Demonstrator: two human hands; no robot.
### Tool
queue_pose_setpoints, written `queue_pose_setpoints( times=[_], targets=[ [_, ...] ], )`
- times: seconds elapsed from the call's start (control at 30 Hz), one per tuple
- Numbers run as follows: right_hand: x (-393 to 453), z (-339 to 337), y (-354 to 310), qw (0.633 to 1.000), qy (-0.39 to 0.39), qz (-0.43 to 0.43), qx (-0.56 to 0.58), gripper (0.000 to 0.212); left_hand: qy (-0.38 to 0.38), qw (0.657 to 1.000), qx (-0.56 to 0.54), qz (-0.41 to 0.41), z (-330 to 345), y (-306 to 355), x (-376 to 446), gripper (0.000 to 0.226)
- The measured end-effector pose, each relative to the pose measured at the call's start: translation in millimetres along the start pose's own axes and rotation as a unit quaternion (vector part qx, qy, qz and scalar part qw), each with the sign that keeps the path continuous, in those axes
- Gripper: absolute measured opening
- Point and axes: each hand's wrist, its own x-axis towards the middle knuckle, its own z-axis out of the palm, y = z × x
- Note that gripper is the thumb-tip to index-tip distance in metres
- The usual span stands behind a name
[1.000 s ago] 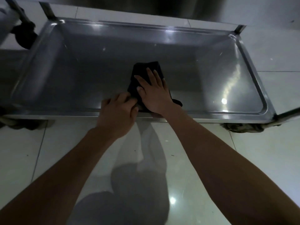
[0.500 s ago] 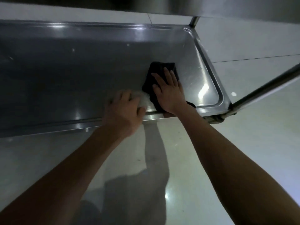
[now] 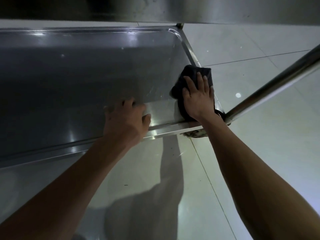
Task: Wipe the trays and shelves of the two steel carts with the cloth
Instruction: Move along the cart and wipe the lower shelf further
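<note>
The low steel tray (image 3: 90, 70) of a cart fills the left and middle of the head view. A dark cloth (image 3: 192, 73) lies over the tray's near right corner and its right rim. My right hand (image 3: 197, 97) presses flat on the cloth with straight, spread fingers. My left hand (image 3: 125, 121) grips the tray's near rim, fingers curled over the edge into the tray, a short way left of the cloth.
A steel cart leg (image 3: 277, 84) slants up to the right from the tray's near right corner, with a caster (image 3: 194, 134) under it. A steel shelf (image 3: 190, 9) overhangs at the top. Glossy pale floor tiles (image 3: 259, 153) surround the cart.
My right hand has slid the cloth from the middle of the tray to its near right corner. My left hand has shifted right along the near rim. The view has swung right.
</note>
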Motion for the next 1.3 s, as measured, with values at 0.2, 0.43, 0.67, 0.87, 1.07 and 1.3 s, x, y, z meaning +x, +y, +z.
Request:
queue_pose_setpoints(
  times=[0.2,0.43,0.67,0.87,1.07,1.3],
  targets=[
    [-4,2,-18,1.000,-0.013,-0.006,0.016,0.051,-0.007,0.999,-0.042,0.031,-6,-20,-7,0.035],
    [-22,19,-92,0.996,-0.058,-0.060,0.016,0.051,0.038,0.999,0.030,-0.019,-42,-105,-38,0.038],
    [-43,64,-228,0.982,-0.087,-0.165,0.021,0.051,0.011,0.990,0.081,-0.118,-84,-196,-83,0.029],
    [-67,95,-339,0.955,-0.118,-0.273,0.023,0.051,-0.055,0.990,0.073,-0.104,-96,-228,-106,0.056],
    [-59,96,-343,0.945,-0.140,-0.293,0.023,0.049,-0.055,0.990,0.082,-0.099,-88,-227,-105,0.044],
    [-36,81,-290,0.958,-0.128,-0.252,0.039,0.049,-0.017,0.995,0.049,-0.081,-79,-190,-85,0.041]
  ],
)
